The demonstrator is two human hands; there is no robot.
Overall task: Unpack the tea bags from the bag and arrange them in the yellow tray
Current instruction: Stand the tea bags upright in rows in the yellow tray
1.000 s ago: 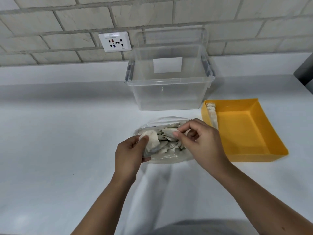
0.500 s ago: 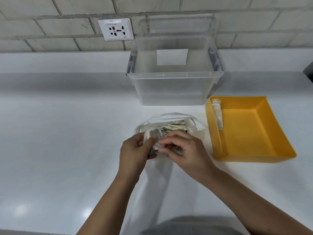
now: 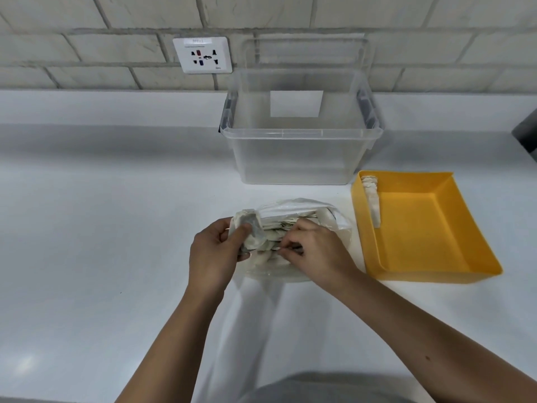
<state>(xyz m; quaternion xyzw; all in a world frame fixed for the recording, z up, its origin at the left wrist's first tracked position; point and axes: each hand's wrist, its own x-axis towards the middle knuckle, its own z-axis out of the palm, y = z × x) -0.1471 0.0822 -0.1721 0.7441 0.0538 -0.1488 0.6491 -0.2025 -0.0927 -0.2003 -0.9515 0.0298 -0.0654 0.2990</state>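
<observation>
A clear plastic bag [image 3: 302, 206] full of pale tea bags lies on the white counter in front of me. My left hand [image 3: 213, 254] grips a small bunch of tea bags [image 3: 250, 231] at the bag's left end. My right hand [image 3: 313, 248] is in the bag's mouth, fingers curled and pinching tea bags there. The yellow tray [image 3: 430, 228] stands just right of the bag. A row of tea bags [image 3: 372, 199] leans against the tray's left wall.
A clear storage box [image 3: 299, 158] stands behind the bag against the backsplash, its lid leaning on the tiled wall. A wall socket [image 3: 202, 55] is up left. A dark object [image 3: 527, 132] shows at the right edge. White counter extends to the left.
My right hand has moved from the bag's top edge down into the pile of tea bags. The left hand keeps its bunch. The camera has tilted slightly.
</observation>
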